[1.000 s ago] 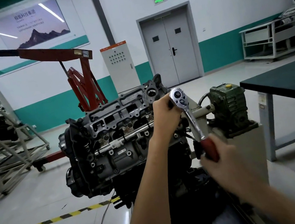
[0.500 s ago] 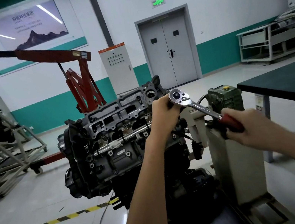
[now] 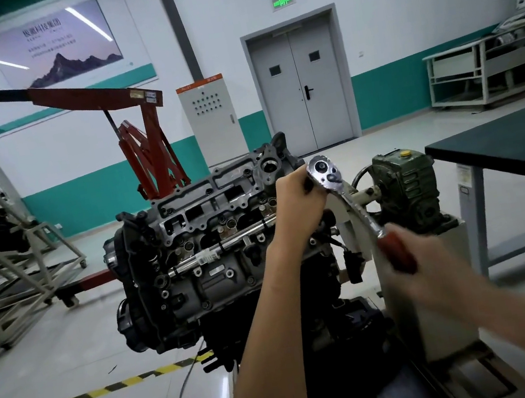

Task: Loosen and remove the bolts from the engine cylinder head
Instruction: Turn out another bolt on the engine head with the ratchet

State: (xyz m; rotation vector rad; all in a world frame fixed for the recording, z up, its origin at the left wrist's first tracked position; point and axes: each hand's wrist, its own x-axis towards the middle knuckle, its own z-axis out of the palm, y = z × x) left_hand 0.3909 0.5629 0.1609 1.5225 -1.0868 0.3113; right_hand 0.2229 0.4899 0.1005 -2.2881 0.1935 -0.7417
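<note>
Two hands, one tool and one engine on a stand.

1. Cylinder head [image 3: 221, 212]. Centre of frame, tipped toward the camera on its stand. Cast metal, rigid and heavy. Judged not to shift under wrench load, so it needs no bracing by hand.

2. Bolts [image 3: 229, 273]. Several small heads show across the lower casting. The one under work is hidden behind the left hand at the right end of the casting. Judged steel, stiff, small and light, and probably oily. A freed bolt is likely to slip or drop into the engine. Best pinched by the head between fingertips once the thread lets go.

3. Ratchet wrench [image 3: 366, 219]. Chrome head sits right of centre, with the shank running down and right to a red grip. Rigid throughout, and the polished metal is judged slippery. Best leverage is at the red grip. The head needs steadying so the socket sits square on the bolt.

4. Left hand [image 3: 299, 199]. Centre of frame, fingers curled about the underside of the ratchet head, holding it onto the fastener.

5. Right hand [image 3: 439, 268]. Lower right, blurred by motion, closed round the red grip.

6. Surroundings. Green gearbox [image 3: 407, 192] of the stand is just right of the ratchet head. Dark-topped table [image 3: 506, 147] stands at the right edge. Red engine hoist [image 3: 147, 141] is at upper left, behind the engine.
</note>
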